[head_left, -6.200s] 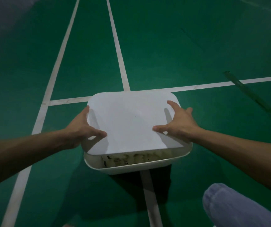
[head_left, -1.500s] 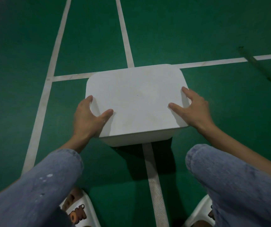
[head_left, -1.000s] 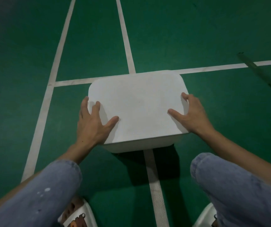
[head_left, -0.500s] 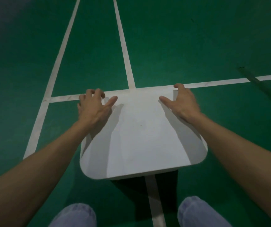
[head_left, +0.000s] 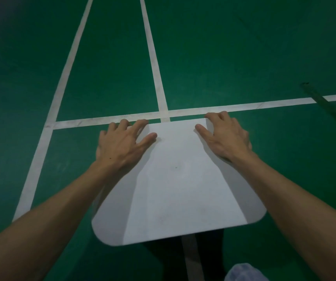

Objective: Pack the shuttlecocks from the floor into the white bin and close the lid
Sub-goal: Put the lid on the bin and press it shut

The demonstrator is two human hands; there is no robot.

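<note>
- Lid sits flat over the white bin, dead centre of my feed and running down toward 6 o'clock. The bin itself is hidden underneath, so I can't see any shuttlecocks, and none show on the green floor either.
- Left hand is on the lid's 11 o'clock corner, fingers hooked over the far edge, thumb flat on top.
- Right hand mirrors it at the 1 o'clock corner, same hooked hold.
- My guess is we're on the seating step. I'd push straight down on both far corners together, evenly, so the lid doesn't rock up at 6 o'clock.
- Then I'd walk the press round to the 5 and 7 o'clock corners and check there's no gap.
</note>
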